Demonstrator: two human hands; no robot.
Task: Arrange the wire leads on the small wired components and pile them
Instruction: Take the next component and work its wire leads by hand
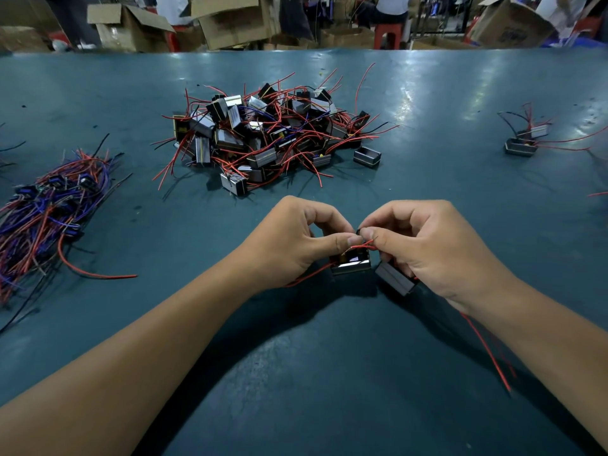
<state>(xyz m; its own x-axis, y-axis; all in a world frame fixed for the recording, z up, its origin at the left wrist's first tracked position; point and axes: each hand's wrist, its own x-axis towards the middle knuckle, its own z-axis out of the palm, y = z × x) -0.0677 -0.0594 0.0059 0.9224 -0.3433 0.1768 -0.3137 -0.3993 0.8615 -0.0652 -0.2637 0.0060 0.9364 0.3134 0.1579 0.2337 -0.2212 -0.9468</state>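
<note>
Both hands meet over the near middle of the teal table [329,373]. My left hand [296,245] pinches the red wire leads [361,245] of a small black component [351,262] that hangs just under the fingertips. My right hand [431,248] pinches the same leads from the other side and also holds a second grey component [394,278] under its palm. A red lead [487,350] trails from beneath the right wrist. Further back lies a big heap of components with red wires [269,133].
A bundle of red, purple and black wired parts [49,209] lies at the left. Two components with leads [523,143] sit at the far right. One loose component [367,157] lies beside the heap. Cardboard boxes [230,21] and red stools stand beyond the table's far edge.
</note>
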